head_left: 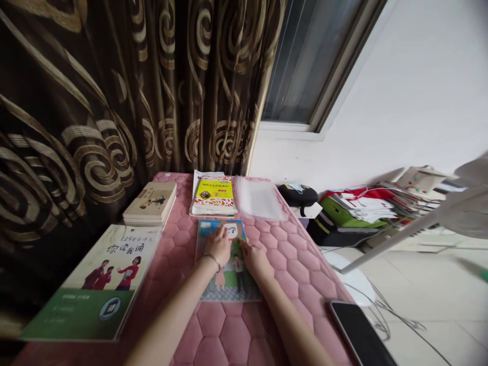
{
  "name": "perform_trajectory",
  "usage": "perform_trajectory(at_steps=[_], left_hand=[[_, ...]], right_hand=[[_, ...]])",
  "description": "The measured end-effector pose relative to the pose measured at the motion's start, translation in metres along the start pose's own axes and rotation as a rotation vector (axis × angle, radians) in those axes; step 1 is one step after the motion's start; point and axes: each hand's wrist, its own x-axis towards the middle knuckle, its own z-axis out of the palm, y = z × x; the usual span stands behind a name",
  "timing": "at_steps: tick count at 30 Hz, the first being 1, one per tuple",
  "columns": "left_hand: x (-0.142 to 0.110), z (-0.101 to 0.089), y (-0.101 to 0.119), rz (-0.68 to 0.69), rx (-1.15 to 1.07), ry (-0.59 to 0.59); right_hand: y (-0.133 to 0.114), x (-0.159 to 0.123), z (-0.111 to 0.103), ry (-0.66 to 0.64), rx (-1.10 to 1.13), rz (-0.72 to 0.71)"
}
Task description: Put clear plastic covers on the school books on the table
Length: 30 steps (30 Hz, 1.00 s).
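A blue and green book with cartoon figures on its cover lies on the pink quilted surface in front of me. Clear plastic seems to edge it on the left. My left hand, with a bracelet at the wrist, rests on the upper part of the cover, fingers stretched out. At the book's right side my right hand touches the cover, its fingertips extended near the title patch. Neither hand lifts the book; both hide part of the cover.
Left stand a large green and white book and a stack of tan books. Behind lie a yellow-covered book and clear plastic sleeves. A phone sits at the right edge. Beyond are a lamp arm and cables.
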Motion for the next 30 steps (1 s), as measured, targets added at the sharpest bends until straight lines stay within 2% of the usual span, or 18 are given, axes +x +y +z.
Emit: perform_trajectory(at_steps=[3, 5, 14, 17, 20, 23, 25, 26, 28, 30], left_hand=[[0.016, 0.012, 0.005, 0.035, -0.014, -0.023], [0.023, 0.017, -0.001, 0.014, -0.01, -0.034], [0.03, 0.008, -0.062, -0.181, 0.053, -0.026], [0.03, 0.008, -0.066, -0.184, 0.071, -0.021], [0.031, 0.012, -0.064, -0.178, 0.095, 0.002], [0.032, 0.018, -0.066, -0.172, 0.137, 0.032], [0.033, 0.022, -0.068, -0.161, 0.157, 0.026], [0.033, 0.023, -0.07, -0.151, 0.161, 0.016], [0.033, 0.023, -0.071, -0.137, 0.164, 0.002], [0.032, 0.021, -0.07, -0.146, 0.164, 0.006]], right_hand=[[0.002, 0.001, 0.004, 0.024, -0.001, 0.004], [0.003, 0.001, 0.006, 0.03, 0.016, -0.003], [0.0, 0.0, 0.002, -0.051, -0.059, 0.04], [-0.006, -0.004, -0.007, -0.079, -0.135, 0.064], [-0.023, 0.0, -0.019, 0.008, -0.297, 0.049], [-0.051, 0.019, -0.018, 0.106, -0.329, -0.114], [-0.069, 0.038, -0.006, 0.059, -0.221, -0.346], [-0.075, 0.047, 0.003, -0.005, -0.178, -0.424], [-0.079, 0.064, 0.019, -0.111, -0.121, -0.472], [-0.07, 0.074, 0.031, -0.161, -0.102, -0.435]])
